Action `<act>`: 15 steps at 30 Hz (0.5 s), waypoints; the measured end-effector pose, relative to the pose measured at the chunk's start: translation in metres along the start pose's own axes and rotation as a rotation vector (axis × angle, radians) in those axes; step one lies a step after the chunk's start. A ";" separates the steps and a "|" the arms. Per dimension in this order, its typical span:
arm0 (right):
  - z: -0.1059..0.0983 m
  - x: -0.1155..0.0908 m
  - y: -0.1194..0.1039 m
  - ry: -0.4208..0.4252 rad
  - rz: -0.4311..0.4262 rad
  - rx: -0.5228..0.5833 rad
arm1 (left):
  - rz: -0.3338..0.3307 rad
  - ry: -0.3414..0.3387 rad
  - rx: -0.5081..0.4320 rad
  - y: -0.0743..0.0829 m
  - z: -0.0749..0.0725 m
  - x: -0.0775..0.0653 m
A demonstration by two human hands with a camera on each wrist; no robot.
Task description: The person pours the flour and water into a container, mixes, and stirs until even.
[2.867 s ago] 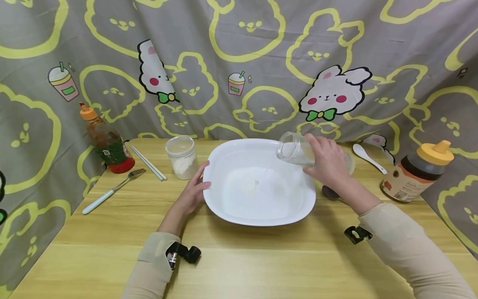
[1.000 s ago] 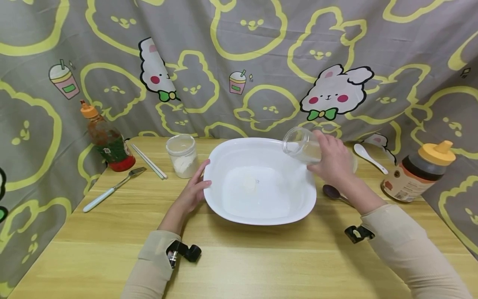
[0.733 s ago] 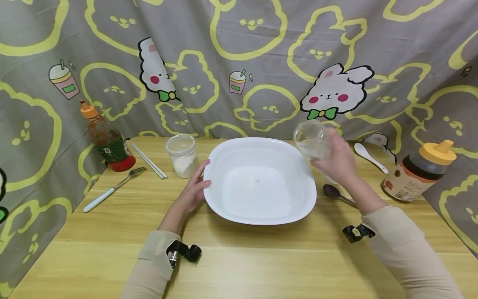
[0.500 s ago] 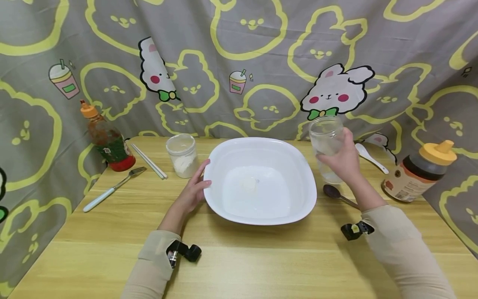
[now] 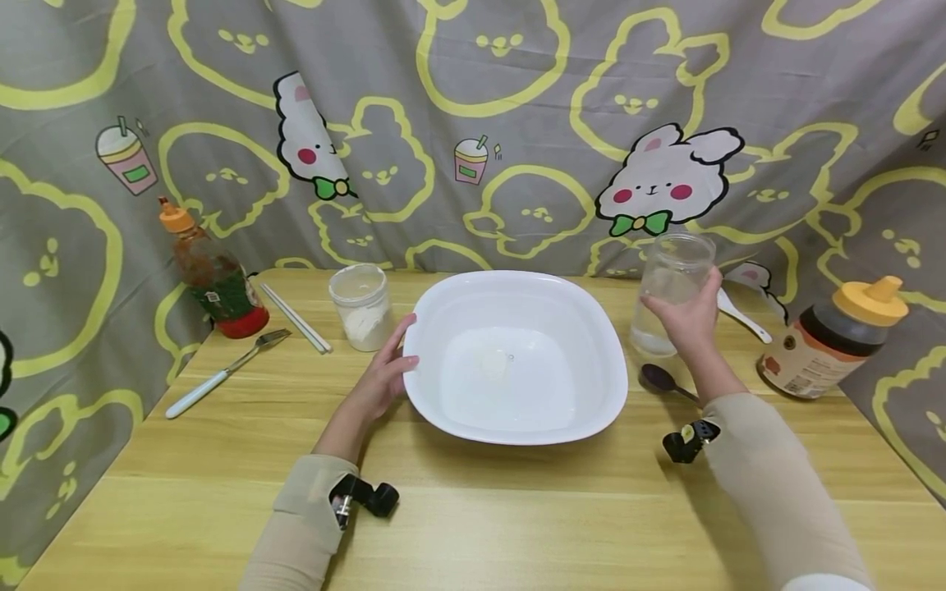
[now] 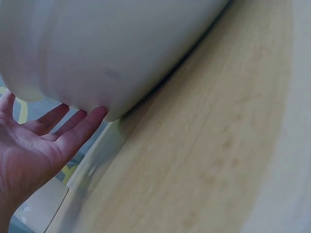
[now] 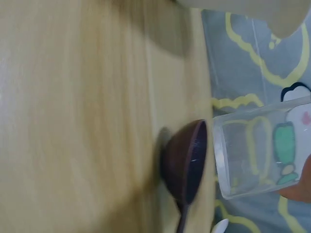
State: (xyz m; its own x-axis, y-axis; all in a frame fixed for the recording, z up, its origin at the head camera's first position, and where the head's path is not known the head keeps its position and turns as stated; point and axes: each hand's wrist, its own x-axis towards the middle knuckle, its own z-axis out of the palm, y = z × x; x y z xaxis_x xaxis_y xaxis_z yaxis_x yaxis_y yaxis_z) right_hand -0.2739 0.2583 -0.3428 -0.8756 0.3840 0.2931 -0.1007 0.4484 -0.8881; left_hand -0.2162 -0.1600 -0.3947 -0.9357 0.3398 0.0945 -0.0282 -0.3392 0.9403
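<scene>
A big white bowl (image 5: 517, 423) stands mid-table with a little clear liquid and a pale lump in its bottom. My left hand (image 5: 384, 373) rests flat against its left rim, fingers straight; the left wrist view shows those fingers (image 6: 80, 131) touching the bowl's underside (image 6: 112, 48). My right hand (image 5: 687, 316) grips a clear glass jar (image 5: 668, 287), upright, right of the bowl, with a little water at its bottom. In the right wrist view the jar's base (image 7: 257, 155) hovers just beside a dark spoon (image 7: 187, 162).
A jar of white powder (image 5: 360, 308), chopsticks (image 5: 294, 320), a fork (image 5: 222, 376) and an orange-capped sauce bottle (image 5: 210, 279) are at the left. The dark spoon (image 5: 660, 379), a white spoon (image 5: 735, 312) and a honey bottle (image 5: 835, 338) lie right. A patterned curtain hangs behind.
My right hand tipped the jar back upright from over the bowl and carried it right and down toward the table. The left hand stayed on the bowl's rim.
</scene>
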 end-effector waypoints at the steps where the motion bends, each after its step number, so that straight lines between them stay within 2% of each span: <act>1: 0.001 0.000 0.002 0.003 0.010 0.003 | -0.001 0.000 0.002 0.000 0.000 0.000; 15: 0.017 0.001 0.025 0.066 0.057 0.037 | -0.004 0.005 0.012 0.002 0.001 -0.001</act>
State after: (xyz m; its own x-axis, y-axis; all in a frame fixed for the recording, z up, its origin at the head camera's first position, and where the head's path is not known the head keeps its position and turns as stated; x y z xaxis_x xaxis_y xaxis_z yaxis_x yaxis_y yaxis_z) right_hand -0.2850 0.2561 -0.3709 -0.8474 0.4611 0.2631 -0.0696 0.3948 -0.9161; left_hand -0.2153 -0.1601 -0.3926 -0.9373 0.3370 0.0890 -0.0280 -0.3274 0.9445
